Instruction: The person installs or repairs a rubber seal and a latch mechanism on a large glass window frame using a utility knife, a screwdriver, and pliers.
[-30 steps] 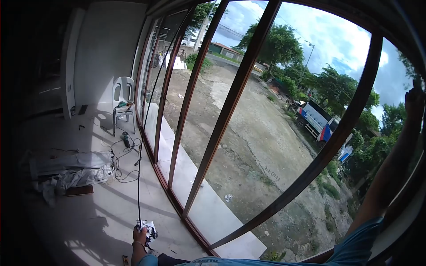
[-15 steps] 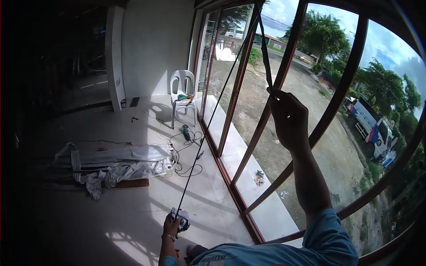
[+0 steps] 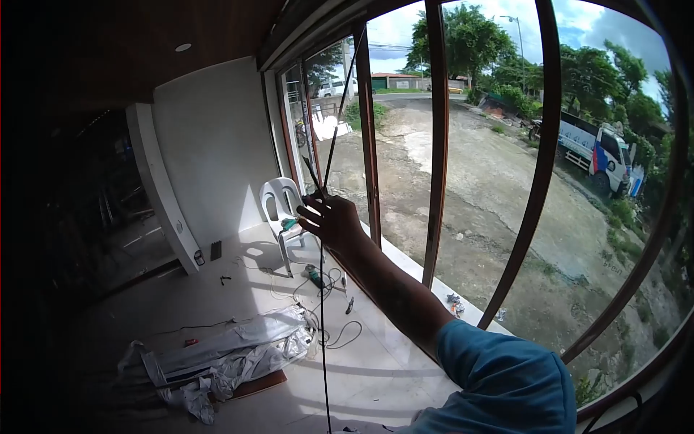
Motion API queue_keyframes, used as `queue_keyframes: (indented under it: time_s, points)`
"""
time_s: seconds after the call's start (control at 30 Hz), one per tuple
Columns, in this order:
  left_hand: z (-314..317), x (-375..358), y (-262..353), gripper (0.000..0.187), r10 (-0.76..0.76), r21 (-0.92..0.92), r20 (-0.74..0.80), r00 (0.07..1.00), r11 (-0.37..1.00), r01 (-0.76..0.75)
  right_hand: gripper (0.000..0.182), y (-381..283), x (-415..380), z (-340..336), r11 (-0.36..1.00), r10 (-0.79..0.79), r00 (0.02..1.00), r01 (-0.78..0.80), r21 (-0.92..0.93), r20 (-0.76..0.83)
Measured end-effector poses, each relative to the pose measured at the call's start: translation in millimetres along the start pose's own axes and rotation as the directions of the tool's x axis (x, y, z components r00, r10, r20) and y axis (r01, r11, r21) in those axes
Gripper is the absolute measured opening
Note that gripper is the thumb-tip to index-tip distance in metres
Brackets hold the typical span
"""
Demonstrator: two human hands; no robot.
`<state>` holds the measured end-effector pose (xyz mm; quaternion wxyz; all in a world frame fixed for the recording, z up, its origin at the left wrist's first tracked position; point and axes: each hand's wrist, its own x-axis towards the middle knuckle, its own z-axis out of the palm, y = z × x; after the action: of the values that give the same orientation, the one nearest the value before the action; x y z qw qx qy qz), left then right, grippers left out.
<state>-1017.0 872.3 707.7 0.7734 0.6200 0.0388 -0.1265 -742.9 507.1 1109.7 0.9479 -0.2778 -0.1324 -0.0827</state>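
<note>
A long, thin black strip runs from near the top of the window frame down past the bottom edge of the view. My right hand, arm stretched forward, pinches it between thumb and index finger, with the other fingers spread. A short loose end of the strip sticks up to the left above my fingertips. Behind the hand in this view are the white plastic chair and the brown window frame. My left hand is out of view below.
Green-and-black items lie on the chair. A green power tool and coiled cords lie on the floor beside it. Silvery sheeting covers long pieces at left. Tall glass panes with brown uprights line the right side; a truck stands outside.
My right hand has moved left and down in view, still pinching the strip. The view has tilted up, and my left hand with its crumpled paper has dropped out of view.
</note>
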Motion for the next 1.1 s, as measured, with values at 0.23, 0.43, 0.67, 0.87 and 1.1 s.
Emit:
queue_keyframes:
  time_s: [0.23, 0.43, 0.67, 0.87, 1.1]
  points:
    - [-1.5, 10.0, 19.5, 0.043, -0.037, -0.102, -0.153, 0.987, 0.995, 0.022, 0.031, -53.8, 14.9, 24.1, 0.828, -0.534, 0.845, 0.529, -0.185, 0.029]
    - [-2.9, 36.9, 48.9, 0.046, -0.05, -0.22, -0.211, 0.976, 0.975, 0.002, 0.029, 38.3, -9.0, -76.3, 0.016, -0.809, 0.56, 0.326, -0.945, 0.179]
    - [60.4, 153.1, 115.8, 0.05, 0.176, -0.532, 0.013, 0.984, 0.835, -0.142, 0.026, 184.0, -170.2, -172.3, -0.094, -0.339, 0.94, 0.015, -0.995, 0.046]
    - [171.5, 239.0, 151.6, 0.07, 0.202, 0.468, 0.381, 0.902, 0.8, -0.376, 0.029, 214.4, -247.2, -186.2, -0.147, -0.11, 0.988, -0.125, -0.981, -0.109]
    - [187.5, 217.1, 105.3, 0.072, 0.054, 0.979, 0.181, 0.982, 0.083, -0.185, 0.039, 232.6, -291.2, -202.3, -0.272, 0.208, 0.948, -0.18, -0.946, -0.24]
